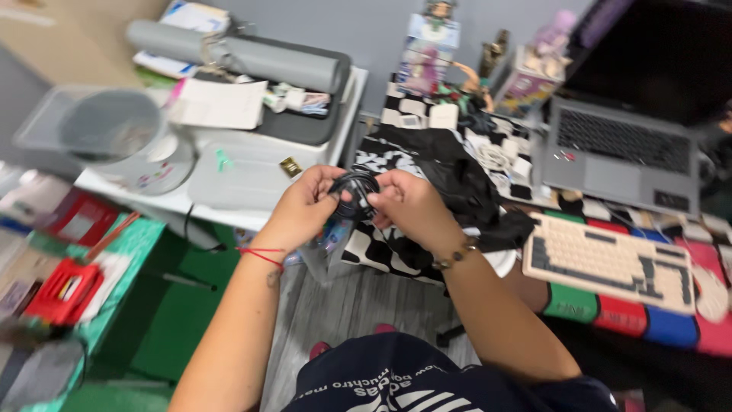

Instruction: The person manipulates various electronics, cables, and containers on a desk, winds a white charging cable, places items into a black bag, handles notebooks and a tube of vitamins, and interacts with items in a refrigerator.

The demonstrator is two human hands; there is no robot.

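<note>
Both my hands hold a coiled black cable (354, 192) in front of me, above the gap between two tables. My left hand (303, 207) grips the coil's left side; a red string circles that wrist. My right hand (412, 204) pinches the coil's right side and wears a beaded bracelet. Below the coil hangs a clear plastic bag (329, 243) with small coloured items, partly hidden by my hands. A black cloth (465, 187) lies just behind my right hand on a black-and-white checkered cover.
A beige keyboard (610, 263) and a grey open laptop (621, 152) sit on the right. The white table (229, 183) on the left carries a rolled grey mat (244, 57), papers and a clear tub (103, 126). A red box (65, 290) lies lower left.
</note>
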